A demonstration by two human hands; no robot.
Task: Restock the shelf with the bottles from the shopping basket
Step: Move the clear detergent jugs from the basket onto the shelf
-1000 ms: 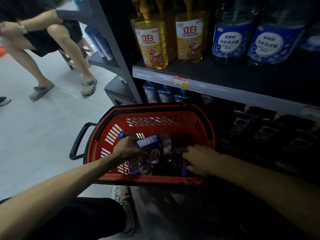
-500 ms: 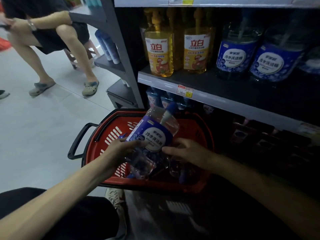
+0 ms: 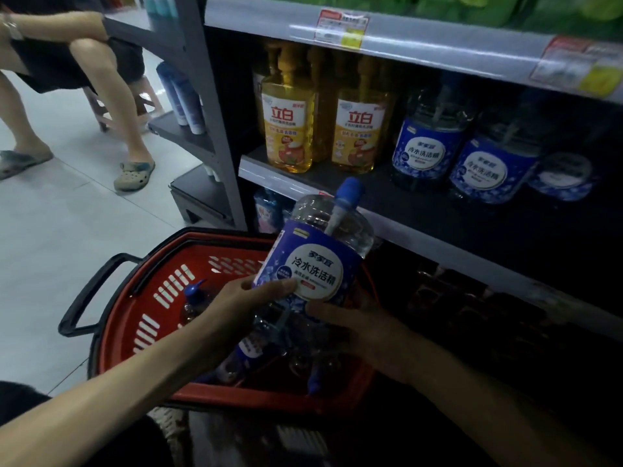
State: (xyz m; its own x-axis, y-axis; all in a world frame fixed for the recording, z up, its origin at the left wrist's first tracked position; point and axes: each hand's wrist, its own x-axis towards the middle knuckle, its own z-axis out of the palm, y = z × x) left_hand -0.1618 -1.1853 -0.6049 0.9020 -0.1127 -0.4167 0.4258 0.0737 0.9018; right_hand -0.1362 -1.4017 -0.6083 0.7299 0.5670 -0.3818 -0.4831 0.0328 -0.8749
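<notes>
Left hand [image 3: 242, 298]: grasps the lower left of the detergent bottle [image 3: 313, 261]; thumb laid across the bottom edge of the label, fingers hidden behind the bottle.
Right hand [image 3: 350, 321]: grasps the same bottle from below on its lower right, fingers curled under the base.
Detergent bottle: clear body, blue label, blue cap; held above the shopping basket [image 3: 118, 318], tilted, cap pointing up towards the front edge of the shelf [image 3: 438, 214]; not touching the shelf.
Shopping basket: red, slotted walls, black handle, standing on the floor [image 3: 50, 237] just beside the shelving.
Basket contents: spare bottles [image 3: 249, 352] of the same blue-capped kind, lying on their sides; exact count cannot be told.
Shelf contents: two yellow bottles [image 3: 290, 129] upright at the left; blue-labelled bottles [image 3: 428, 153] upright at the right, matching the held one.
Background: a seated person [image 3: 101, 62] at upper left, well apart from the basket.
</notes>
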